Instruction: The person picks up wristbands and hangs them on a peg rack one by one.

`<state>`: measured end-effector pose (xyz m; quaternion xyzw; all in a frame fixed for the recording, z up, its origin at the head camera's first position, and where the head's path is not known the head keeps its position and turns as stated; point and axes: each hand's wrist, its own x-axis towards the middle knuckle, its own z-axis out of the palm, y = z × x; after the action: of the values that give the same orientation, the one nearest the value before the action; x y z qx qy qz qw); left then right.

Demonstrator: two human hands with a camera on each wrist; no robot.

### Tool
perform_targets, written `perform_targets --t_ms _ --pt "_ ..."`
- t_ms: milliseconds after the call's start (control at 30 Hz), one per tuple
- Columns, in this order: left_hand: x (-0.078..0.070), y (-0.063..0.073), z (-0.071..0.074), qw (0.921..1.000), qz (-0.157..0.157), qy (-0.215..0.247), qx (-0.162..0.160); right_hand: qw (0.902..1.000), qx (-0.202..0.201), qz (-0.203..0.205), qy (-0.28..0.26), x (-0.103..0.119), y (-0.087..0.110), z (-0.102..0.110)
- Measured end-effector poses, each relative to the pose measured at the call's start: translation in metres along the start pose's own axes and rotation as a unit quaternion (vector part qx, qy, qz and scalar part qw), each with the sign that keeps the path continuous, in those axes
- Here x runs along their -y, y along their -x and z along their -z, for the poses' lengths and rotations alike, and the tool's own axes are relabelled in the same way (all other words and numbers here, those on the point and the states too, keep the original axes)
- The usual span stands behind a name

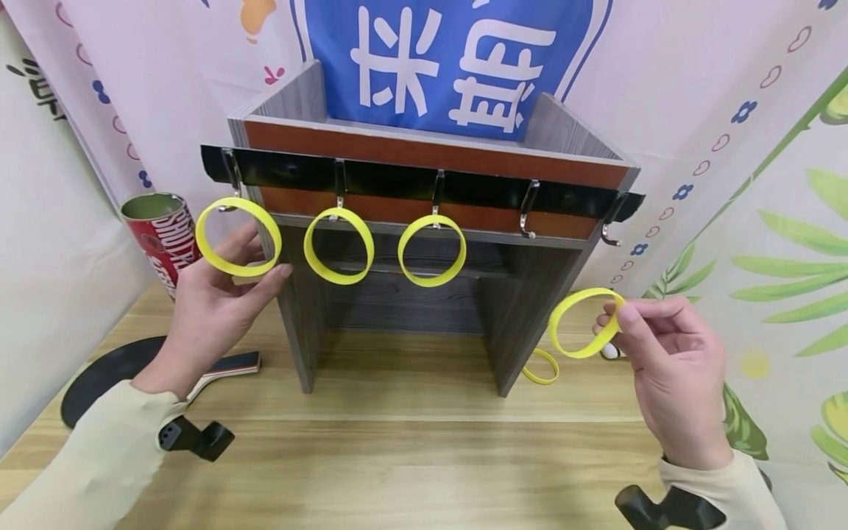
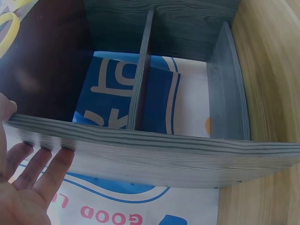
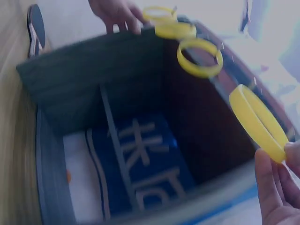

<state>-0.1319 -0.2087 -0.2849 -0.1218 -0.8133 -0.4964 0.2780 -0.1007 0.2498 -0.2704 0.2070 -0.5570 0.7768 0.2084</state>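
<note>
My right hand [image 1: 679, 368] pinches a yellow ring [image 1: 586, 353] between thumb and fingers, to the right of the grey wooden shelf [image 1: 305, 316] and lower than its hook strip [image 1: 391, 182]. Three more yellow rings hang from the left hooks: one at the far left [image 1: 241, 270], a second [image 1: 341, 278] and a third [image 1: 430, 281]. The fourth hook [image 1: 527, 210] and the far-right hook [image 1: 608, 224] are bare. My left hand [image 1: 215, 294] holds the shelf's left side panel [image 2: 154, 161], thumb at the front edge and fingers on the outer face.
Another yellow ring [image 1: 539, 381] lies on the wooden table [image 1: 397, 456] by the shelf's right foot. A red can [image 1: 159, 235] stands behind my left hand. A black table tennis bat [image 1: 106, 372] lies partly under my left forearm. Printed cloth [image 1: 782, 243] hangs behind and beside the shelf.
</note>
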Motion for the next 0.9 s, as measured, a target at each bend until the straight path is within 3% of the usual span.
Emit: perform_targets --t_ms 167,300,600,900 --pt "0.000 0.000 -0.001 1.0000 -0.002 0.004 0.000 0.9979 0.041 0.042 -0.028 0.005 -0.004 -0.029" --pt "0.000 0.000 -0.001 1.0000 -0.001 0.007 -0.001 0.9966 0.044 0.060 -0.036 0.006 -0.006 -0.052" --pt "0.000 0.000 -0.001 1.0000 -0.001 0.006 0.000 0.9956 0.018 0.092 0.002 0.005 -0.016 -0.086" --pt "-0.002 0.001 -0.001 1.0000 -0.005 0.006 -0.003 0.9940 -0.017 0.106 0.019 0.001 -0.024 -0.097"
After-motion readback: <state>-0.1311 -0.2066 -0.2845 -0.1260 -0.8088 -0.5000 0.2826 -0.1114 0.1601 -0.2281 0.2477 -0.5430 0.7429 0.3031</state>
